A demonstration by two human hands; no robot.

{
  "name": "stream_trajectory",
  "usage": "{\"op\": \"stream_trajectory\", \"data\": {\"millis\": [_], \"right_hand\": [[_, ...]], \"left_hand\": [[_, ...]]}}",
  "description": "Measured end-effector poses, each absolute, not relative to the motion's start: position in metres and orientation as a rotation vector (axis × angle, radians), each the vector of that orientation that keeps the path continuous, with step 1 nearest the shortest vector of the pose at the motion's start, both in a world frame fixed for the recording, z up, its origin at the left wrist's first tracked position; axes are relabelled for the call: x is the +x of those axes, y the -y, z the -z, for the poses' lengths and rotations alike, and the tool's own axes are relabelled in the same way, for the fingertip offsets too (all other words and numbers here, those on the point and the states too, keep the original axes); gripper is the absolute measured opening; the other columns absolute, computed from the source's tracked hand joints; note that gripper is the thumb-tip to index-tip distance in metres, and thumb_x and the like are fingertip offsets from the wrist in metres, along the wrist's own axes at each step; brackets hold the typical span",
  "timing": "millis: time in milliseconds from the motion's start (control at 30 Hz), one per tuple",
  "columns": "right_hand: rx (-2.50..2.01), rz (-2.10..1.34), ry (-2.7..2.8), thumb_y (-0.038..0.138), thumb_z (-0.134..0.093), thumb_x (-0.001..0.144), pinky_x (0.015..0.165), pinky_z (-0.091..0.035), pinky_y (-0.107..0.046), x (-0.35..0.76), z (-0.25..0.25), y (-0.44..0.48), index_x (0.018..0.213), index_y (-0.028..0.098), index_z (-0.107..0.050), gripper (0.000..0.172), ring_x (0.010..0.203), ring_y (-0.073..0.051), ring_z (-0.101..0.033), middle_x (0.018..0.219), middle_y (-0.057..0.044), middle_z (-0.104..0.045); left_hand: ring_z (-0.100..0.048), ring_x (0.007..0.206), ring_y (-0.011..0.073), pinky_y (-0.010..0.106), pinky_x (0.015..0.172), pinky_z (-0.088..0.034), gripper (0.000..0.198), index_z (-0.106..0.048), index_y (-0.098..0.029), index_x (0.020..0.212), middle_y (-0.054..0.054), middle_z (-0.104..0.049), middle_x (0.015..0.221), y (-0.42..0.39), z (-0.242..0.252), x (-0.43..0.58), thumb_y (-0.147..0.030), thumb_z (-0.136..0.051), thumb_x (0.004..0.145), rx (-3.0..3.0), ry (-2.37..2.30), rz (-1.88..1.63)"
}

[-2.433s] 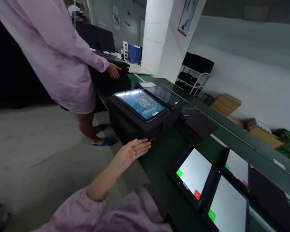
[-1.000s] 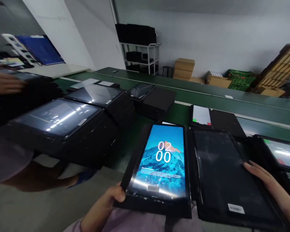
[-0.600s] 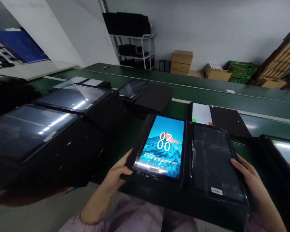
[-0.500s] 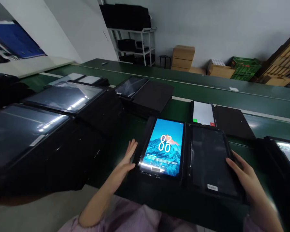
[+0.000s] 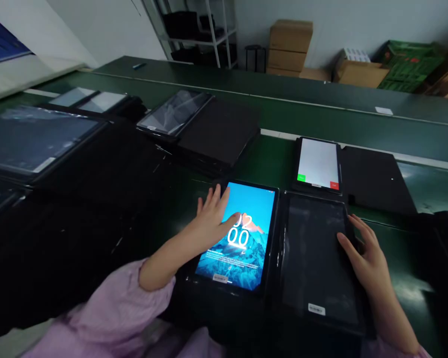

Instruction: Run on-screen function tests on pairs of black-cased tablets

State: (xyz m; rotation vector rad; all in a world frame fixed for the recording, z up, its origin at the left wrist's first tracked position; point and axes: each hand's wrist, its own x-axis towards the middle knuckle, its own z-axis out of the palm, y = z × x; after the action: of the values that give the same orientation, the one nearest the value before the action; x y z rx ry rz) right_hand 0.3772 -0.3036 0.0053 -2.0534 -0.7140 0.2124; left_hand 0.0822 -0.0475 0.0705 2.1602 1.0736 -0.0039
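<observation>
A lit tablet (image 5: 252, 253) with a blue mountain lock screen reading 02 00 lies in front of me. My left hand (image 5: 209, 219) is over its upper left part, fingers spread and thumb across the clock; whether it touches the glass I cannot tell. To the right lies a dark tablet (image 5: 317, 263), screen off, with a small white label near its bottom edge. On that tablet's right edge is my right hand (image 5: 366, 258), thumb on top and fingers along the side, gripping it.
Behind stands a tablet with a white screen (image 5: 318, 161) and green and red corner boxes, beside a black cover (image 5: 377, 179). More tablets (image 5: 175, 112) lie on black stacks to the left. Cartons (image 5: 291, 44), a green crate (image 5: 410, 64) and a shelf (image 5: 214, 42) stand beyond the green bench (image 5: 283, 117).
My left hand has moved from beside the lit tablet's left edge to over its screen. My right hand keeps to the dark tablet's right edge. The view has tilted down.
</observation>
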Motion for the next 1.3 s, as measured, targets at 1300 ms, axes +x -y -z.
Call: {"op": "stream_trajectory", "data": {"millis": [1300], "right_hand": [[-1.659,-0.18,1.163,0.043,-0.06,0.103,0.128,-0.035,-0.061,0.362,-0.034,0.34,0.098,0.034,-0.085,0.028,0.159,-0.038,-0.034,0.155,0.003,-0.058]], "left_hand": [[-0.04,0.159,0.0384,0.053,0.133,-0.028,0.094,-0.044,-0.019,0.167,0.013,-0.043,0.17,0.032,-0.034,0.061,-0.048,-0.078,0.085,1.61,-1.31,-0.537]]}}
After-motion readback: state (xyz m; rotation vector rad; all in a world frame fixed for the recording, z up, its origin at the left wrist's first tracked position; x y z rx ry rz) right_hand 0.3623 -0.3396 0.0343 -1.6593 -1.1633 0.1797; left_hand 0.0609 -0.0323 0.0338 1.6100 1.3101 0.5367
